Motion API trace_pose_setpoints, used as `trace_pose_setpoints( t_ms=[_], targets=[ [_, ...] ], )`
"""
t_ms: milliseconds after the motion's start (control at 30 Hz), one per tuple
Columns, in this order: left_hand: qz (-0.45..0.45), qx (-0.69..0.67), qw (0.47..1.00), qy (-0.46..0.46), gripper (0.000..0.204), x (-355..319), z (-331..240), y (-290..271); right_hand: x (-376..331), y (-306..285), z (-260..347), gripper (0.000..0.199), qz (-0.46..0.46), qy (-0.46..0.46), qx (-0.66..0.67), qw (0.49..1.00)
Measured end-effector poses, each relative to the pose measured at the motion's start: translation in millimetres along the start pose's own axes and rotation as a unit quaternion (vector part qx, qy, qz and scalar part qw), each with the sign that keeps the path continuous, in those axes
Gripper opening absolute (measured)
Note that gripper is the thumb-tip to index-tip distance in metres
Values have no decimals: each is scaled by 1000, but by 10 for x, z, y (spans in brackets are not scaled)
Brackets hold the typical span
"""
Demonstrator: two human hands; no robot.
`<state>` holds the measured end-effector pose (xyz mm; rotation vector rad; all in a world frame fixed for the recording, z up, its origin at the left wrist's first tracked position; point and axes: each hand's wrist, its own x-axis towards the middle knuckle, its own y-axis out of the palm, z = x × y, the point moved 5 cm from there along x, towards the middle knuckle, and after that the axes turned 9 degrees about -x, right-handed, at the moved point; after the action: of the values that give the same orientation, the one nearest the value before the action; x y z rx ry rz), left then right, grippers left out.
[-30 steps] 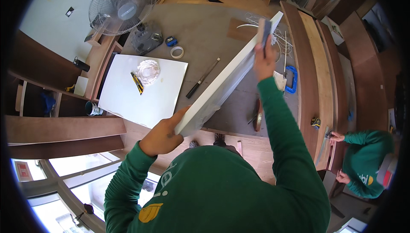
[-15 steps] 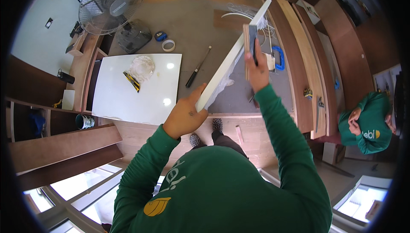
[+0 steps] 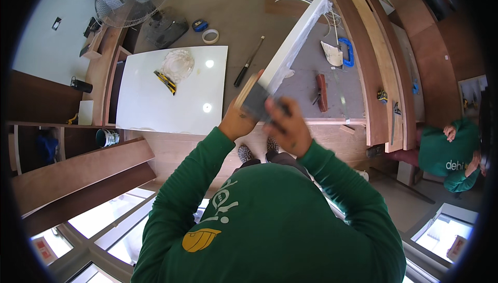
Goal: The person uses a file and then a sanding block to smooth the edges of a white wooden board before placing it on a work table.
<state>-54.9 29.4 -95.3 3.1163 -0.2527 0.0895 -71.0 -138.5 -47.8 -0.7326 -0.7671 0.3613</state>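
White, long, straight-edged board [image 3: 298,33] slants away toward the upper right, to the right of a glossy white rectangular sheet [image 3: 155,112]. The person's left hand [image 3: 237,122] has its fingers, partly hidden, wrapped around the board's near end. Blurred, the right hand [image 3: 290,127] curls its fingers onto a dark-faced wooden block [image 3: 253,104] overlapping that end; whether block and board touch is unclear.
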Motion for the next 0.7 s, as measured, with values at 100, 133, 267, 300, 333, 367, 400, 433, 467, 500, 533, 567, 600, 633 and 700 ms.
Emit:
trace_pose_setpoints(
  t_ms=[100,133,267,300,333,367,400,433,467,500,533,567,600,633,700],
  targets=[
    [-1,-77,996,45,85,-1,-119,101,356,-260,-683,61,-71,192,32,978],
    [2,-75,996,49,85,6,-148,121,334,-257,-639,62,-68,175,10,982],
    [-6,5,998,68,86,-8,-119,76,-81,-25,197,68,8,30,39,999],
    [-5,63,994,93,87,0,-189,59,-68,-25,136,68,6,36,22,999],
    [-4,83,988,133,85,6,-122,26,-23,-44,24,67,3,40,4,999],
    [-3,28,994,102,84,6,-124,43,48,-79,-110,67,-2,48,-14,999],
    [-1,-28,997,71,82,4,-126,85,158,-144,-295,67,-35,105,36,993],
    [0,-83,996,41,81,12,-132,111,181,-144,-310,67,-35,116,31,992],
    [-4,-91,994,64,80,23,-90,103,196,-138,-318,67,-36,127,26,991],
    [-7,-44,994,104,80,34,-67,70,207,-125,-317,68,-36,138,20,990],
    [-12,1,990,142,81,37,-30,22,78,-32,-91,68,-18,78,7,997],
    [-20,48,982,180,82,25,-30,-17,-58,32,138,68,-6,25,14,1000],
    [-9,115,982,151,82,40,-178,25,-66,-4,187,68,12,15,4,1000],
    [-2,32,997,67,81,24,-126,9,-56,-31,247,67,32,2,-1,999],
    [18,-139,986,-96,80,-10,-3,58,116,-107,-146,65,-6,122,6,992]
  ],
)
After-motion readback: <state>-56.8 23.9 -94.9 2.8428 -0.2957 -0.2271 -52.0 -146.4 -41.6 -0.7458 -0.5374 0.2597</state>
